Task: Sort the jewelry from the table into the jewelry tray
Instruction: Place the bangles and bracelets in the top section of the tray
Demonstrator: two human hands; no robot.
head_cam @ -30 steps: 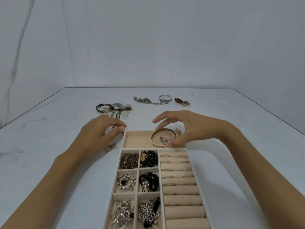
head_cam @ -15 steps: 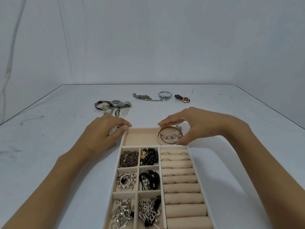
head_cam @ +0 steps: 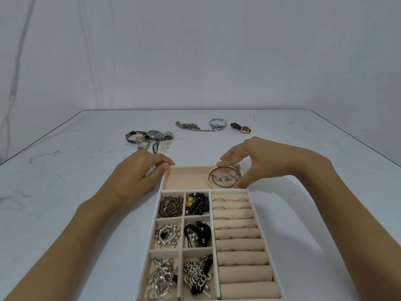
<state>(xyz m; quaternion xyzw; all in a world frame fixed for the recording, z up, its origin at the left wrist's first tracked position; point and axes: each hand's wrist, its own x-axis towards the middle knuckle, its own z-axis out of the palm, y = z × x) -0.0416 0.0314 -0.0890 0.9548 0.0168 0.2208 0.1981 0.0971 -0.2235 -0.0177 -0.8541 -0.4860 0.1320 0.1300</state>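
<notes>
My right hand [head_cam: 260, 161] holds the gold bangle [head_cam: 210, 179], fingertips on its far rim and thumb at its near right edge. The bangle lies in the wide compartment [head_cam: 184, 178] at the far end of the jewelry tray [head_cam: 154, 218], towards the tray's right side. A pink bead bracelet [head_cam: 227, 175] sits inside its ring.

The step, as I judge it, is to seat the bangle flat and let go cleanly. I want to lower the near edge until the whole ring rests on the compartment floor, then lift thumb and fingertips straight up, not sideways, so that the hoop does not skid or tip onto the tray's wall. The beads could snag my fingers, so I want to open them wide before rising.

My left hand [head_cam: 138, 174] rests on the table [head_cam: 65, 181] at the tray's far left corner, thumb against the rim, fingers curled. I cannot tell whether it grips anything. It should steady the tray while I let go, since a light tray may slide.

Beyond the tray's far edge more pieces wait: a cluster of watches [head_cam: 152, 135] to the far left, a chain [head_cam: 188, 126], a blue-beaded bracelet [head_cam: 217, 124] and a brown-strapped watch [head_cam: 242, 128] straight ahead. The compartment's left part is bare, so I want to keep the bangle tight to the right.
</notes>
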